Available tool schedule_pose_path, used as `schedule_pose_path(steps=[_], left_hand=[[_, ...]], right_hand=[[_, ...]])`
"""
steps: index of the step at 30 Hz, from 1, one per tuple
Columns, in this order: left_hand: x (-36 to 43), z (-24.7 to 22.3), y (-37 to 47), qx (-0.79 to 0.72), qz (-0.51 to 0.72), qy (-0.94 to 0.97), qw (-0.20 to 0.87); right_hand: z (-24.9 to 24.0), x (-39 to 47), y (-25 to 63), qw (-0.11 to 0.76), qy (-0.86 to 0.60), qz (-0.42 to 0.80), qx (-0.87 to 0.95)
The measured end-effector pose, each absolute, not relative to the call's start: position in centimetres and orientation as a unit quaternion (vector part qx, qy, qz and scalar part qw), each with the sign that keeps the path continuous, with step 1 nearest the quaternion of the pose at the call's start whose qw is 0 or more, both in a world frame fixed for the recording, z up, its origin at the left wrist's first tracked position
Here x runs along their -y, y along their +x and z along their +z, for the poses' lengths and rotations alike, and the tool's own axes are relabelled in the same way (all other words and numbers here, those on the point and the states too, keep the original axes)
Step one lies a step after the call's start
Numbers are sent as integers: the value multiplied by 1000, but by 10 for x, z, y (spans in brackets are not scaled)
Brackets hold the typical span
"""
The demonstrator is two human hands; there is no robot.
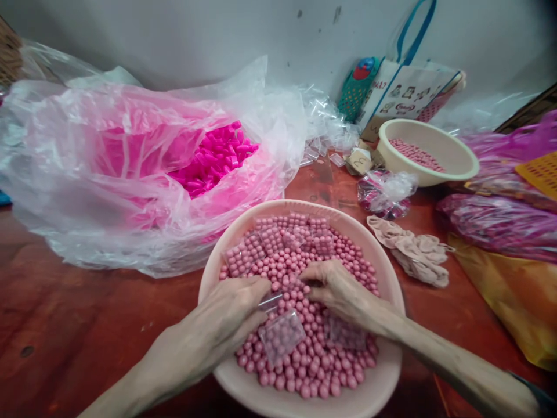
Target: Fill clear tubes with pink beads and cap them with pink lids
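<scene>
A large pale pink basin (383, 380) holds many pink beads (313, 368). My left hand (230, 307) reaches over its left side, with a small clear plastic box (270, 302) pinched between thumb and fingers. My right hand (335, 287) is bent down among the beads near the middle, its fingertips together; a clear edge shows by them, but what they grip I cannot make out. Below the left hand lies another clear box (282, 335) on the beads. Several bead-filled clear boxes (246, 255) rest at the basin's far side.
A big clear plastic bag (152, 249) of bright pink pieces (213, 159) lies at left. Behind right stand a cream bowl (461, 165) with beads, clear boxes (326, 125) and a printed bag (402, 96). Beige gloves (418, 252) and purple packets (500, 223) are at right.
</scene>
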State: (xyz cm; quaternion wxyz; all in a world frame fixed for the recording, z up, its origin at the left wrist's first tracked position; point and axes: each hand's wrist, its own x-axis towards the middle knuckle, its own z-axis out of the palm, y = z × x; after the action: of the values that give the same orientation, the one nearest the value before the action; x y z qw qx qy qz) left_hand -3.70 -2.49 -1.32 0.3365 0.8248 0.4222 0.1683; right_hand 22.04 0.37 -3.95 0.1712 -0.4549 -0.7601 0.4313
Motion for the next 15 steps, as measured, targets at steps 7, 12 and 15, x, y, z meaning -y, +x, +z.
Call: schedule_pose_path(steps=[7,12,15], left_hand=[[15,-4,-23,-447,209,798,346],[2,-3,1,-462,231,775,363],[-2,0,11,-473,242,723,442]], right_hand=[[-23,-7,212,206,-445,544,681],[-15,4,199,264,-452,617,588],[-11,12,193,287,-422,647,567]])
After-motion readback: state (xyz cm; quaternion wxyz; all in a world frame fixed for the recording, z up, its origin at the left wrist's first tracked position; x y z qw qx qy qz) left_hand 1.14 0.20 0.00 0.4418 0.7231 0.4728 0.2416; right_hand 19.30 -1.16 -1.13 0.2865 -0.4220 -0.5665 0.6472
